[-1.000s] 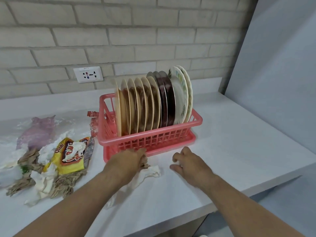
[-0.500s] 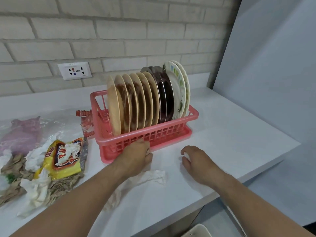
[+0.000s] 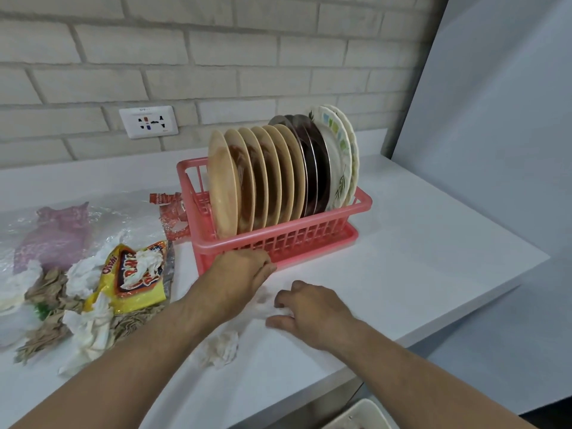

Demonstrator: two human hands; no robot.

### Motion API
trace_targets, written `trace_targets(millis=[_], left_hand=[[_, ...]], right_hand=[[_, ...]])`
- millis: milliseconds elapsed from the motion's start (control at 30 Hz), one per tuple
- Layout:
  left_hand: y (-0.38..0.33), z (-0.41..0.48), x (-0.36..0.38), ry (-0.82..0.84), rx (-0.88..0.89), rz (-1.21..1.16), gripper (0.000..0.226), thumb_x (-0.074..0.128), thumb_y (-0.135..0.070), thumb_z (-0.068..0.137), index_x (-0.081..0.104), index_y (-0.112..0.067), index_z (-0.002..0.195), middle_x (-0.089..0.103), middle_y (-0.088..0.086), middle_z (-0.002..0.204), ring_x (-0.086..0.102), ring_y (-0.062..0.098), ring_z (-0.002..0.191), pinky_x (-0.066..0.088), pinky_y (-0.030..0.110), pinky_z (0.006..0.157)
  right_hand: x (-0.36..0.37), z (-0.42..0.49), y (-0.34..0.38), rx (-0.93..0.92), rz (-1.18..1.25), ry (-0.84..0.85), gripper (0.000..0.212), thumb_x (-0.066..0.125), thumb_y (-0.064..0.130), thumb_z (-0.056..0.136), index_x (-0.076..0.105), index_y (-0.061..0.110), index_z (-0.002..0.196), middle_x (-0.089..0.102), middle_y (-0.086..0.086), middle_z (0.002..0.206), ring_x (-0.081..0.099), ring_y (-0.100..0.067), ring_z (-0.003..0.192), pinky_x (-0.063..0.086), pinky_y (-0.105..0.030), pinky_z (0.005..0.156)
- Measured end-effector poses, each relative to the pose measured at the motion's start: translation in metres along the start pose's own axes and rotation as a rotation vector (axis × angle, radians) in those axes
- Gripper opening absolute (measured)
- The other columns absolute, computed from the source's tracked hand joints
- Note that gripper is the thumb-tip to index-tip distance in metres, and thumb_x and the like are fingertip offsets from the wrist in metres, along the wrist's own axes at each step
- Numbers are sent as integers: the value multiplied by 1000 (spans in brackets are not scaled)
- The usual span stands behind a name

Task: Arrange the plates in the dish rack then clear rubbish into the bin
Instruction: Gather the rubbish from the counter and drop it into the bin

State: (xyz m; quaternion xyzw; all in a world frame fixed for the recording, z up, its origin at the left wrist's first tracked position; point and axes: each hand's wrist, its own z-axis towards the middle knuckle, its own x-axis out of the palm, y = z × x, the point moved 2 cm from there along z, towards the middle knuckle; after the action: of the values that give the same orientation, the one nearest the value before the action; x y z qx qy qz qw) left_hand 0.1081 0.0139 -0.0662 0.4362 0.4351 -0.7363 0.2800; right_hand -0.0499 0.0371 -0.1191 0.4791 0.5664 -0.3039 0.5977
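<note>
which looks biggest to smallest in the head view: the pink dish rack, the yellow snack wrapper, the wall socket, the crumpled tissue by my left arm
1. pink dish rack
2. yellow snack wrapper
3. wall socket and crumpled tissue: these look alike, and the tissue lies nearer the camera, so no ranking between them.

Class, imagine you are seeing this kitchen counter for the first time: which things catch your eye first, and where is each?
First, the pink plastic dish rack at the counter's middle, packed with upright beige, dark and floral plates. Next, the heap of crumpled tissues, brown paper and a yellow snack wrapper to the left. In front, the left hand touches the rack's near wall, and the right hand rests on a white tissue.
</note>
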Motion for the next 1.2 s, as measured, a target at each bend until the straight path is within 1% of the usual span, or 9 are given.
trace_targets(millis=[167,300,500,633,767,867,1000,1100,1200], left_hand=[[3,-4,4,-43,52,-37,20,52,-32,96,69,-22,98,56,-9,87,52,6,78,38,14,66],[0,-3,9,-67,21,-99,19,54,-23,96,69,-21,107,56,-8,96,54,9,88,45,18,77],[-12,1,20,-98,35,-54,22,47,-28,98,62,-18,85,60,-5,79,55,13,71,47,29,69],[-18,1,28,-88,-37,-10,34,49,-40,95,47,-22,65,51,-8,60,50,13,58,34,29,55],[-45,5,36,-139,-74,-22,42,51,-47,89,43,-23,56,46,-5,51,44,9,48,31,27,46],[-64,10,41,-178,-35,-98,45,48,-41,92,40,-18,53,42,-4,50,39,11,47,30,27,47],[-113,11,70,-166,-59,-176,38,40,-26,95,45,-15,59,49,-3,59,46,13,57,40,34,57],[-143,7,95,-118,-58,-194,23,39,-19,94,61,-17,89,61,-12,88,55,10,82,47,28,79],[-169,1,119,-60,-31,-214,25,40,-19,90,65,-22,94,61,-15,90,55,4,85,44,22,78]], right_hand=[[-6,-3,-5,84,226,-65,25,54,27,88,38,22,69,44,1,90,46,-19,78,40,-31,69],[-19,-8,-21,202,357,-194,19,47,8,82,40,22,70,46,6,79,48,-16,68,36,-18,54],[-18,-20,-38,345,706,-123,28,50,9,89,61,27,108,63,-1,94,68,-18,58,53,-25,50],[-22,-31,-52,303,584,-159,7,67,35,86,66,28,86,61,12,71,60,-8,58,47,-20,53],[-35,-54,-81,362,587,-298,46,72,61,67,50,21,60,48,11,54,44,-5,46,33,-14,43],[-40,-67,-96,381,603,-323,36,71,36,76,46,17,58,45,9,58,39,-5,45,32,-14,43],[-48,-104,-132,426,853,-287,7,51,2,84,55,4,79,62,-12,83,59,-15,58,59,-36,58],[-47,-131,-156,429,1040,-286,29,48,-1,87,61,24,80,64,-16,89,53,-16,47,53,-30,48],[-31,-154,-183,425,902,-325,16,66,19,89,66,33,82,68,-4,78,54,-8,47,48,-21,47]])
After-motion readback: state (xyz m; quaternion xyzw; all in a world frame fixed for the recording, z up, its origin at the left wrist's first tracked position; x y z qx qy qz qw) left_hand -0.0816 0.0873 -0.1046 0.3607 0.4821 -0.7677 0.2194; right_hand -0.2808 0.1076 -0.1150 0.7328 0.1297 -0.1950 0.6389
